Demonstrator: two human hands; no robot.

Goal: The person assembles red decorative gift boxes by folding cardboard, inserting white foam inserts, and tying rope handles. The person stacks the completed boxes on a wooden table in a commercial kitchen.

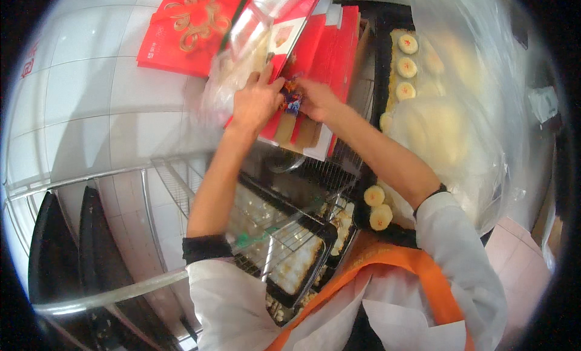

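Note:
My left hand (257,102) and my right hand (319,101) meet over a stack of red and white flat cardboard (330,60). Between them is a small dark piece with blue and orange patterning (293,101), whose kind I cannot make out. The fingers of both hands are bent in on it from either side. Clear plastic wrapping (227,87) lies beside my left hand, partly over the red pieces. Further left is a red bag with a gold ornament (190,27), lying flat by the white tiles.
On the right, a dark tray (382,66) holds round pale pastries (407,66) with red marks, largely under a clear plastic sheet (460,121). Below my arms are wire racks (296,236) and a dark-rimmed tray (327,245). A metal rail (109,295) and black trays (54,254) stand lower left.

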